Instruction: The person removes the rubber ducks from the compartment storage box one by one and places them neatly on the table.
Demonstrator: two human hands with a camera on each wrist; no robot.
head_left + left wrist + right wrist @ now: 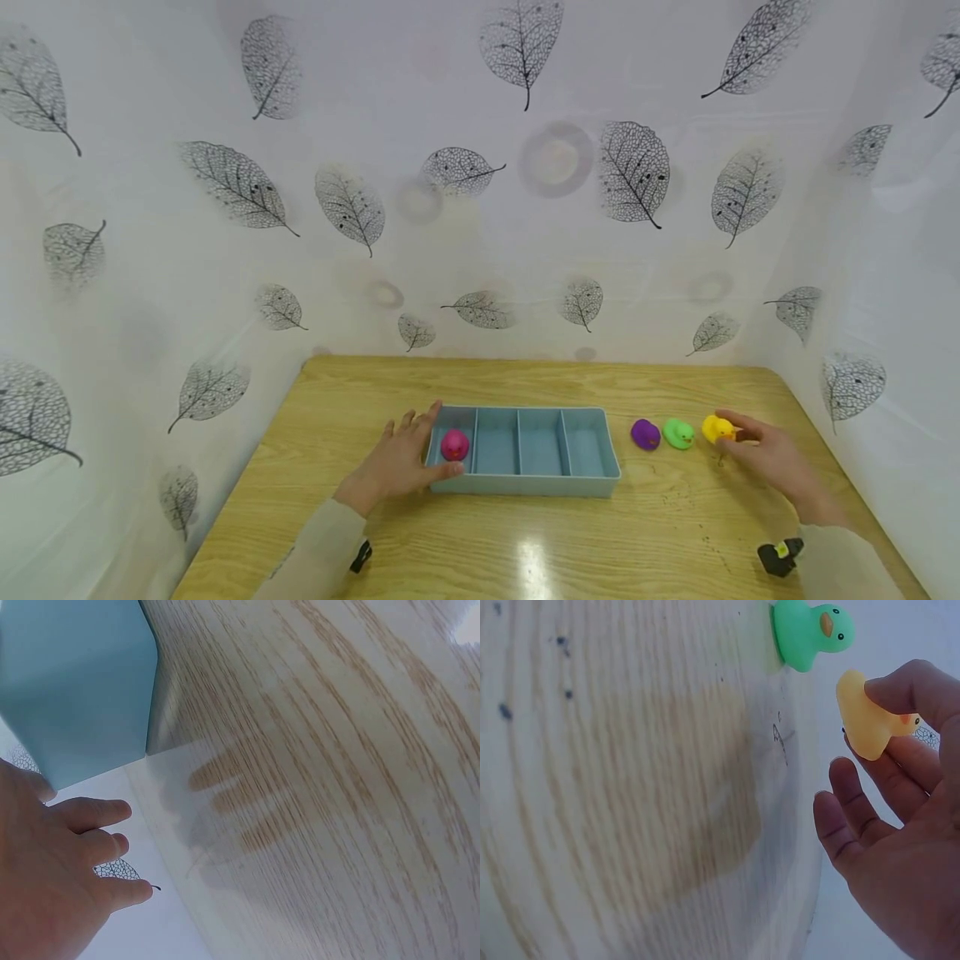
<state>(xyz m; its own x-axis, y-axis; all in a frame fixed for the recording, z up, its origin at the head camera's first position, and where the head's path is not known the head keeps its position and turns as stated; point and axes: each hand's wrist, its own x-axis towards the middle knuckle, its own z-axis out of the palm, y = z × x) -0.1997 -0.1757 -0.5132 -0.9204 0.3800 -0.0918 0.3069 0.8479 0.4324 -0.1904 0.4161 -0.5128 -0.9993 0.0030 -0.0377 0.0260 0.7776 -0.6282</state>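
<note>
A light blue tray [525,483] with several compartments sits on the table, and a pink rubber duck [454,445] is in its leftmost compartment. At the tray's left end rests my left hand [397,462], its thumb on the front rim and its index finger by the far corner; the other fingers are spread. My right hand [772,458] pinches a yellow rubber duck [866,720] between thumb and fingers. The duck appears just off the table in the right wrist view. Left of it stand a green duck [678,433] and a purple duck [646,434].
The wood-grain table [465,542] meets a white leaf-patterned curtain [480,250] at the back and sides. Small dark marks dot the table near the right hand. Black wrist devices show at both sleeves.
</note>
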